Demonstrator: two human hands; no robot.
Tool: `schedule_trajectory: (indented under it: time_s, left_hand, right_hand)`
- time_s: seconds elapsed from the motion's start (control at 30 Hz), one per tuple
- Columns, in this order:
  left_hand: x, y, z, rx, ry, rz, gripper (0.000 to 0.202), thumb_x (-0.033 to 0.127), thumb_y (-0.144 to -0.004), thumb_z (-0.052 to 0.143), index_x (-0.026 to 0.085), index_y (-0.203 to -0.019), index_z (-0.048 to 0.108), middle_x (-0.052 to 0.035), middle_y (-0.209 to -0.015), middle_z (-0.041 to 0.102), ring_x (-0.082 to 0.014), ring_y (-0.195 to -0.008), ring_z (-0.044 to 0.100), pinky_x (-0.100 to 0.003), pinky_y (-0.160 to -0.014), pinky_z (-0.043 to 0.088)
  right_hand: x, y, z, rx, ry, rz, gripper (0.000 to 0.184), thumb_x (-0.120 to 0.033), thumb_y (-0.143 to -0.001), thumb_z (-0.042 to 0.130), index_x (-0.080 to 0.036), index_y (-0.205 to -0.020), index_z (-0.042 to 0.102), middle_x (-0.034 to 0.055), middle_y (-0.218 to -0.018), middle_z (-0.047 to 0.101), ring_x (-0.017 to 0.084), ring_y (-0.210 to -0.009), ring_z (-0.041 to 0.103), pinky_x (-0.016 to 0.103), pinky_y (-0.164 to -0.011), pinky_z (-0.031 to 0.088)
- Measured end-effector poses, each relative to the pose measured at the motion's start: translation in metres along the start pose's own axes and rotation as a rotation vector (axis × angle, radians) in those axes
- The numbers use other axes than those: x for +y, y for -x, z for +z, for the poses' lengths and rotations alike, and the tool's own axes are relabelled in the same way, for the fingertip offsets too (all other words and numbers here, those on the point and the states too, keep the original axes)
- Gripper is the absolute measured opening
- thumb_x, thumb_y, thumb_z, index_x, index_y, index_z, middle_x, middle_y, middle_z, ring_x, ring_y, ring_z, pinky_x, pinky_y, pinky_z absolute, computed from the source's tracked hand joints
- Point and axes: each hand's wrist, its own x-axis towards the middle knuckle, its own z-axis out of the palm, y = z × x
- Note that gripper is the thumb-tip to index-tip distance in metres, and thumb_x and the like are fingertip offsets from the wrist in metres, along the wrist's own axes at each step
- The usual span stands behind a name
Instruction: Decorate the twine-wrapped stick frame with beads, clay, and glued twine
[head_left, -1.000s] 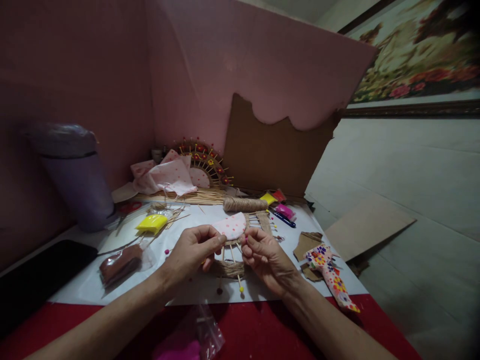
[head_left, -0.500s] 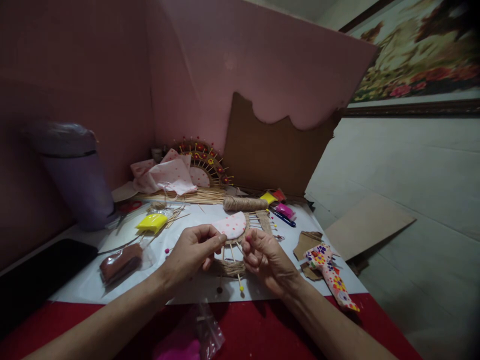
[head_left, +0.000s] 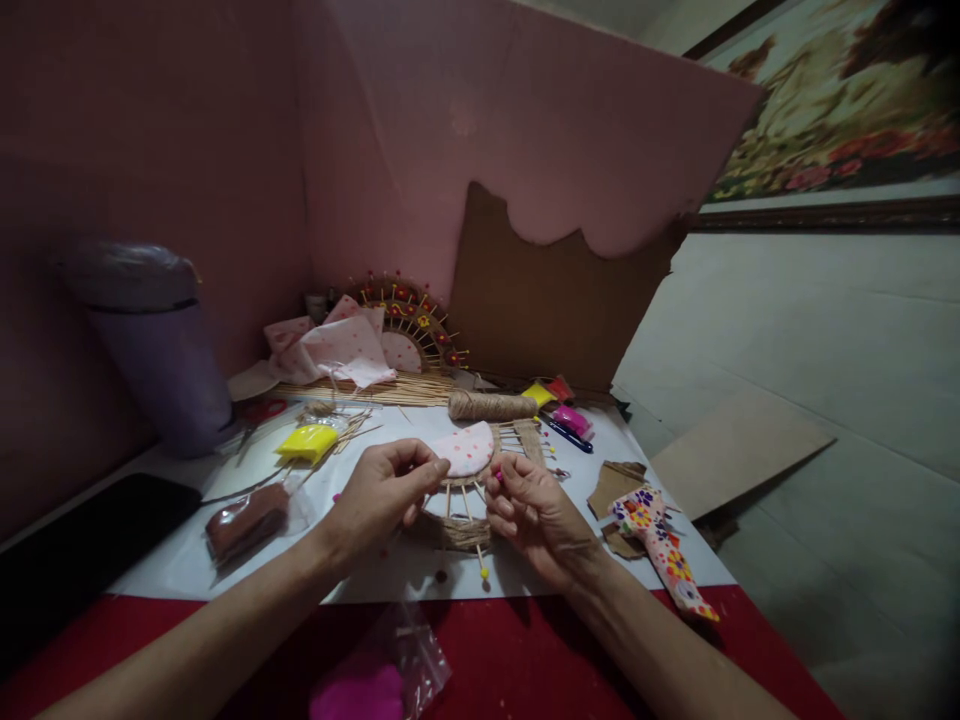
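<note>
My right hand [head_left: 532, 510] pinches a small magenta ball [head_left: 500, 476] between thumb and fingertips. My left hand [head_left: 390, 490] is closed, thumb against forefinger, by the edge of a dotted fabric half-disc [head_left: 469, 450]; what it holds, if anything, I cannot make out. Under both hands lies a fan-shaped craft piece with wooden sticks [head_left: 463, 500] running out from the half-disc. Jute twine [head_left: 469, 533] is woven across the sticks, and a yellow ball [head_left: 484, 573] tips one of them. My hands cover part of the piece.
Behind the piece lies a twine roll [head_left: 491, 406]. A yellow packet [head_left: 307, 443] and a brown clay packet [head_left: 247, 522] are at left. A flower-patterned glue gun [head_left: 652, 540] rests at right. A bag with magenta clay [head_left: 364, 690] lies at the front edge.
My right fingers have turned slightly, and the magenta ball shows more plainly between them. My left hand stays nearly in place. The view has shifted a little.
</note>
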Motion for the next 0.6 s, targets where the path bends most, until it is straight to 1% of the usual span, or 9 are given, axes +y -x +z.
schedule_trajectory:
  time_s: [0.1, 0.17, 0.2, 0.27, 0.33, 0.37, 0.47, 0.6]
  left_hand:
    - [0.004, -0.009, -0.014, 0.086, 0.015, 0.029, 0.032, 0.044, -0.070, 0.063, 0.015, -0.065, 0.052, 0.0052, -0.052, 0.049, -0.0037, -0.038, 0.038, -0.016, -0.039, 0.026]
    - [0.007, -0.016, -0.025, 0.125, -0.024, 0.010, 0.031, 0.043, -0.069, 0.063, 0.015, -0.067, 0.051, 0.0042, -0.056, 0.052, -0.0036, -0.038, 0.039, -0.017, -0.039, 0.026]
    - [0.007, -0.019, -0.030, 0.129, -0.071, -0.007, 0.030, 0.043, -0.069, 0.062, 0.015, -0.066, 0.051, 0.0039, -0.057, 0.052, -0.0038, -0.038, 0.038, -0.017, -0.039, 0.026]
    - [0.006, -0.025, -0.039, 0.124, -0.254, -0.021, 0.028, 0.042, -0.072, 0.056, 0.016, -0.064, 0.050, 0.0041, -0.053, 0.050, -0.0048, -0.038, 0.036, -0.019, -0.039, 0.026]
    - [0.002, -0.030, -0.046, 0.125, -0.526, -0.016, 0.026, 0.040, -0.073, 0.051, 0.017, -0.061, 0.051, 0.0044, -0.050, 0.048, -0.0071, -0.040, 0.037, -0.020, -0.042, 0.028]
    - [-0.001, -0.033, -0.049, 0.138, -0.593, -0.009, 0.025, 0.039, -0.072, 0.053, 0.017, -0.059, 0.052, 0.0041, -0.050, 0.048, -0.0080, -0.042, 0.038, -0.021, -0.043, 0.028]
    - [-0.010, -0.038, -0.057, 0.171, -0.705, 0.008, 0.023, 0.037, -0.068, 0.056, 0.017, -0.056, 0.054, 0.0034, -0.050, 0.047, -0.0106, -0.049, 0.041, -0.023, -0.049, 0.028]
    - [-0.020, -0.044, -0.064, 0.186, -0.787, 0.003, 0.023, 0.037, -0.069, 0.055, 0.017, -0.058, 0.056, 0.0021, -0.052, 0.050, -0.0128, -0.053, 0.044, -0.025, -0.051, 0.028]
  right_hand:
    - [0.001, 0.000, 0.001, 0.026, 0.058, -0.017, 0.027, -0.022, -0.062, 0.082, -0.014, -0.078, 0.062, -0.0019, -0.068, 0.060, 0.004, -0.050, 0.051, 0.012, -0.043, 0.040]
    - [0.003, 0.000, 0.001, 0.017, 0.106, -0.014, 0.026, -0.029, -0.065, 0.080, -0.013, -0.077, 0.063, -0.0009, -0.066, 0.062, 0.004, -0.048, 0.053, 0.013, -0.042, 0.042]
    - [0.004, 0.000, 0.001, 0.009, 0.130, -0.015, 0.026, -0.034, -0.069, 0.077, -0.013, -0.075, 0.063, -0.0007, -0.064, 0.062, 0.004, -0.045, 0.052, 0.014, -0.040, 0.041]
    - [0.007, 0.001, 0.000, 0.001, 0.171, -0.013, 0.029, -0.040, -0.073, 0.072, -0.014, -0.072, 0.061, -0.0018, -0.060, 0.061, 0.003, -0.037, 0.048, 0.014, -0.035, 0.038]
    - [0.010, 0.001, -0.001, 0.016, 0.214, -0.013, 0.027, -0.038, -0.071, 0.074, -0.015, -0.072, 0.060, -0.0032, -0.058, 0.060, 0.003, -0.036, 0.048, 0.013, -0.034, 0.037]
    - [0.011, 0.001, -0.002, 0.030, 0.240, -0.016, 0.026, -0.035, -0.069, 0.077, -0.015, -0.073, 0.060, -0.0038, -0.058, 0.060, 0.004, -0.038, 0.049, 0.013, -0.034, 0.037]
    - [0.011, 0.000, -0.002, 0.052, 0.353, -0.044, 0.026, -0.028, -0.064, 0.080, -0.015, -0.075, 0.060, -0.0033, -0.058, 0.061, 0.006, -0.046, 0.055, 0.015, -0.041, 0.044]
    - [0.003, -0.003, 0.007, 0.045, 0.524, -0.045, 0.025, -0.032, -0.069, 0.075, -0.015, -0.074, 0.058, 0.0005, -0.062, 0.067, 0.007, -0.045, 0.057, 0.018, -0.045, 0.047]
